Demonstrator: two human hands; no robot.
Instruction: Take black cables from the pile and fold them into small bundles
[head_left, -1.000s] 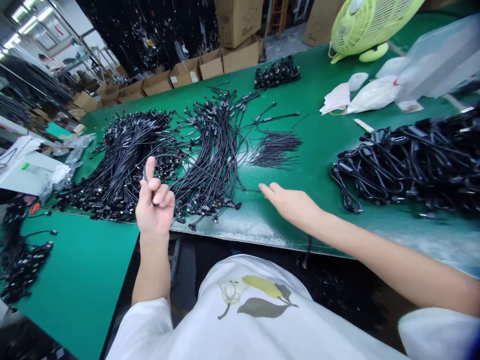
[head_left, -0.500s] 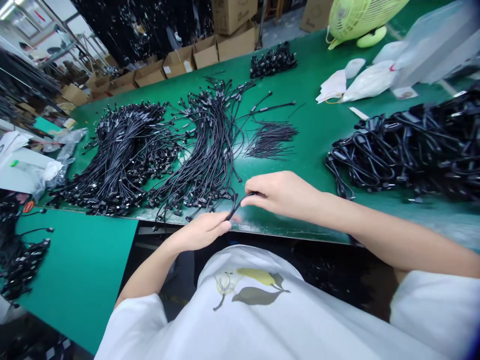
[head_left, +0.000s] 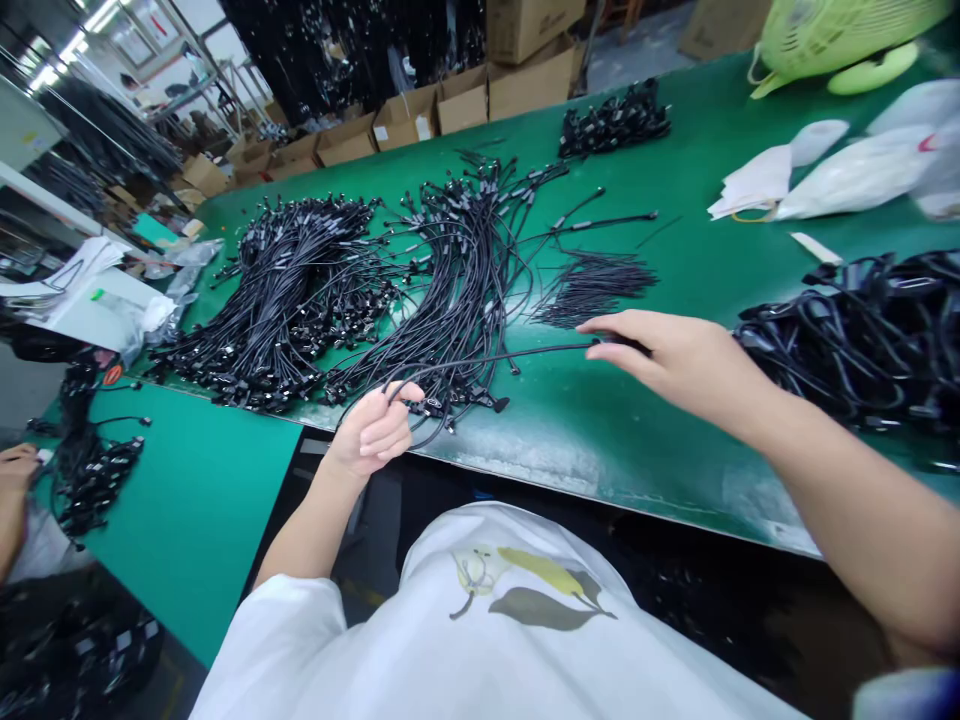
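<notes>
While I look down from the head camera at a long green workbench (head_left: 570, 440), my hands are well apart, with one thin black cable (head_left: 495, 353) stretched loosely between them. My left hand (head_left: 371, 430) is at about 11 o'clock, near the bench's front edge, its fingers curled around the cable close to the lower end of a cable bundle (head_left: 465, 270). My right hand (head_left: 675, 365) reaches toward 1 o'clock, pinching the cable's far end, which is mostly hidden in the grip. That bundle lies at 12 o'clock, just above the cable, and a second bundle (head_left: 285, 300) lies beside it at 11 o'clock. Short, thin wires (head_left: 596, 290) are fanned out just above my right fingertips (head_left: 592, 325), and a heap of thicker cables (head_left: 847, 340) lies at 2 o'clock, just beside that hand. White bags (head_left: 855, 175) and a green fan (head_left: 840, 30) sit farther off at 1 o'clock. Cardboard boxes (head_left: 465, 110) line the far side of the bench. At 9 o'clock, a co-worker's hand (head_left: 15, 465) is beside more cables (head_left: 97, 470) on a lower green table (head_left: 187, 500).
</notes>
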